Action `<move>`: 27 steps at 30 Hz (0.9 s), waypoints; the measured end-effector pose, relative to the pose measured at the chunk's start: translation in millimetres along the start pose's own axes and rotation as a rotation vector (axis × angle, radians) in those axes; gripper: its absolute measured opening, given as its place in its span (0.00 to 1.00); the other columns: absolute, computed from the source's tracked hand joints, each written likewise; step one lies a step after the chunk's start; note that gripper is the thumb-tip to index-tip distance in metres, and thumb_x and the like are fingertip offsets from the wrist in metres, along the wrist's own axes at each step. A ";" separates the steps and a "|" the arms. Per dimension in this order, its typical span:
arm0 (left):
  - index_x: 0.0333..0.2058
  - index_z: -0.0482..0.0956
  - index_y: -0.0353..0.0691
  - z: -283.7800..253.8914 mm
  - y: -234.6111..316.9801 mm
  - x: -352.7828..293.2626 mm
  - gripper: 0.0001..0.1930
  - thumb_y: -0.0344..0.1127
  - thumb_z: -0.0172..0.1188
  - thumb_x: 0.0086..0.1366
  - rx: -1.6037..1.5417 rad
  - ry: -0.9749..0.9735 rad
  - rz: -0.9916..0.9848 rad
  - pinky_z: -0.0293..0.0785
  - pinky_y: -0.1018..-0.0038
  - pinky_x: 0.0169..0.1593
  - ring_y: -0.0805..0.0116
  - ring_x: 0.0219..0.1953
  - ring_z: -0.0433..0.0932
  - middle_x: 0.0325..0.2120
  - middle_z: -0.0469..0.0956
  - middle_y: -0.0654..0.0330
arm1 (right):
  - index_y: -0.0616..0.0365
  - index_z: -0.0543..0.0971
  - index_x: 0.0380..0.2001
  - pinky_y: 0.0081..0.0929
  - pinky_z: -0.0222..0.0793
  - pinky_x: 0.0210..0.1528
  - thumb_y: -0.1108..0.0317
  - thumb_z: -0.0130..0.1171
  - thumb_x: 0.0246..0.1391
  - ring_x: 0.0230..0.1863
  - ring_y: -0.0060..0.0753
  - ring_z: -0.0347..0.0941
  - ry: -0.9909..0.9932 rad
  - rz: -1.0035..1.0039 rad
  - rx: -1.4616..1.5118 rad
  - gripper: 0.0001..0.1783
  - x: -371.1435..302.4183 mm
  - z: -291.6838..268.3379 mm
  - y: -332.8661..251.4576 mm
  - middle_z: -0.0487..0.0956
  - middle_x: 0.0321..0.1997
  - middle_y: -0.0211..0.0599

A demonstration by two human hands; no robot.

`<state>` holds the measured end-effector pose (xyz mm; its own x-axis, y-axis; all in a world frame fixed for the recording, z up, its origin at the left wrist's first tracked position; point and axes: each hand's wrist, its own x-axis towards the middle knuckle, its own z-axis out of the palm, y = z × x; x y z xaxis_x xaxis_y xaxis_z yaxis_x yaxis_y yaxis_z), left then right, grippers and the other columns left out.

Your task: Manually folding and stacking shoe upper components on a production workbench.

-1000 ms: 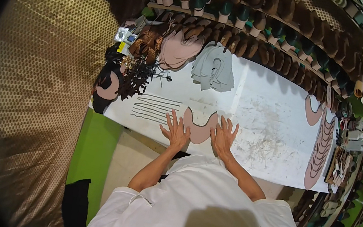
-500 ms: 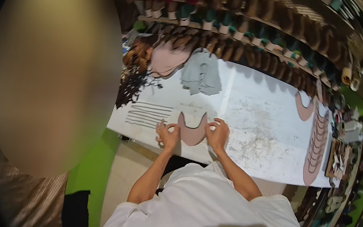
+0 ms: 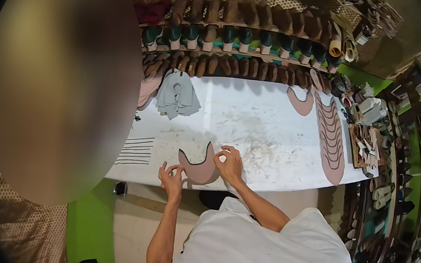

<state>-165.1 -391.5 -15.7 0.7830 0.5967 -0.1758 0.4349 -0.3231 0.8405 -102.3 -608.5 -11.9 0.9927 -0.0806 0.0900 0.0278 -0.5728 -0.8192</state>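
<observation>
A pink crescent-shaped shoe upper piece (image 3: pixel 198 172) with a dark inner edge is held between my two hands, low over the near side of the white table (image 3: pixel 236 103). My left hand (image 3: pixel 171 178) pinches its left side between thumb and finger, the other fingers raised. My right hand (image 3: pixel 229 165) pinches the right side the same way. The piece is tilted, its right tip higher. Several thin dark strips (image 3: pixel 135 151) lie in parallel just left of my left hand.
At the right, a row of overlapping pink pieces (image 3: pixel 333 170) lies beside a single pink piece (image 3: pixel 300 106). Grey cut pieces (image 3: pixel 178 94) and a partly hidden pink pile (image 3: pixel 147 92) lie back left. Shoe lasts (image 3: pixel 248 14) fill the shelves behind. A cluttered board (image 3: pixel 367 145) sits far right.
The view has swung to the right. Both hands still pinch the pink piece, which has gone from nearly level to tilted, right tip raised.
</observation>
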 end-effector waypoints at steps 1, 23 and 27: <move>0.37 0.90 0.48 6.3 0.3 -12.3 0.14 0.49 0.70 0.59 -0.005 0.001 0.000 0.44 0.36 0.70 0.53 0.76 0.52 0.73 0.63 0.55 | 0.53 0.89 0.29 0.43 0.71 0.59 0.61 0.68 0.51 0.60 0.49 0.73 0.001 -0.004 -0.003 0.09 -6.5 -10.7 7.8 0.81 0.58 0.37; 0.37 0.91 0.56 226.6 99.5 -141.2 0.11 0.49 0.72 0.58 0.083 -0.409 0.171 0.53 0.41 0.66 0.49 0.70 0.62 0.66 0.69 0.54 | 0.52 0.90 0.30 0.44 0.70 0.62 0.60 0.71 0.50 0.62 0.52 0.72 0.293 0.213 -0.162 0.08 -28.2 -272.1 181.6 0.81 0.58 0.42; 0.36 0.91 0.57 296.7 138.8 -127.1 0.10 0.49 0.72 0.59 0.128 -0.389 0.252 0.53 0.39 0.65 0.50 0.72 0.57 0.66 0.69 0.55 | 0.51 0.91 0.31 0.47 0.65 0.66 0.61 0.71 0.49 0.65 0.54 0.69 0.339 0.150 -0.257 0.08 26.2 -301.9 219.9 0.79 0.61 0.47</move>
<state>-72.3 -730.1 -28.7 0.9687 0.1769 -0.1741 0.2424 -0.5243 0.8163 -105.6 -982.8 -18.8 0.8878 -0.4162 0.1965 -0.1860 -0.7149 -0.6740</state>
